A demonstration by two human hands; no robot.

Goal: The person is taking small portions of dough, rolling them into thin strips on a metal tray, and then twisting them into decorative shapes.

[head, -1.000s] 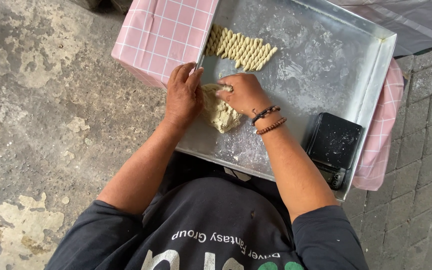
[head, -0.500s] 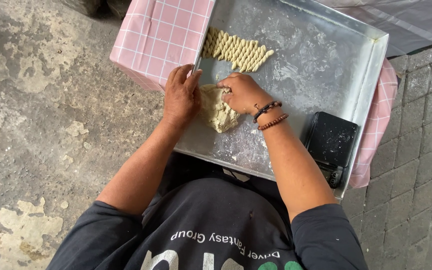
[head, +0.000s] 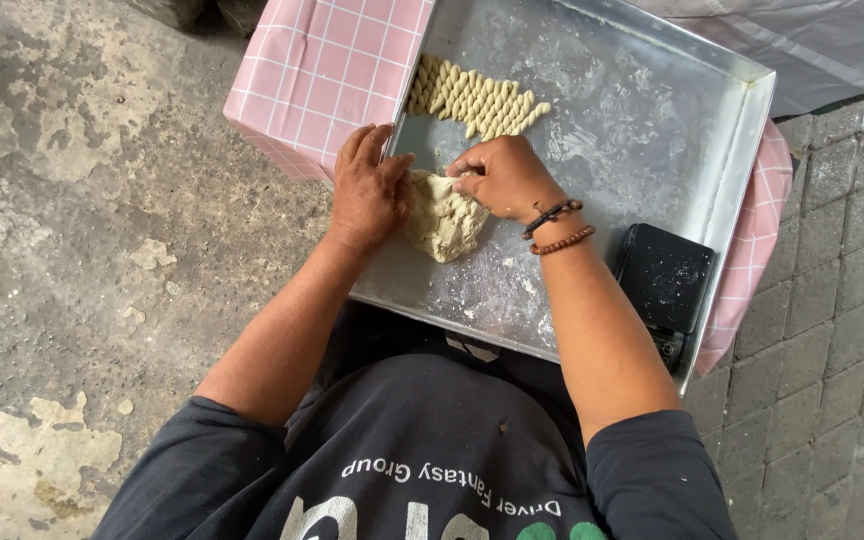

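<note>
A pale lump of dough [head: 444, 222] lies on a large floured metal tray [head: 632, 130]. My left hand [head: 366, 190] rests flat against the lump's left side at the tray's rim. My right hand [head: 504, 176], with two bead bracelets on the wrist, pinches the top of the lump with its fingertips. A row of several twisted dough sticks [head: 472, 98] lies side by side at the tray's far left corner, just beyond my hands.
The tray sits on a pink checked cloth [head: 322, 70] over a low stand. A small black scale [head: 664, 282] lies in the tray's near right corner. Rough concrete floor is on the left, grey paving bricks [head: 842, 300] on the right.
My right hand has shifted from covering the lump to pinching at its top edge. My left hand stays pressed beside the dough.
</note>
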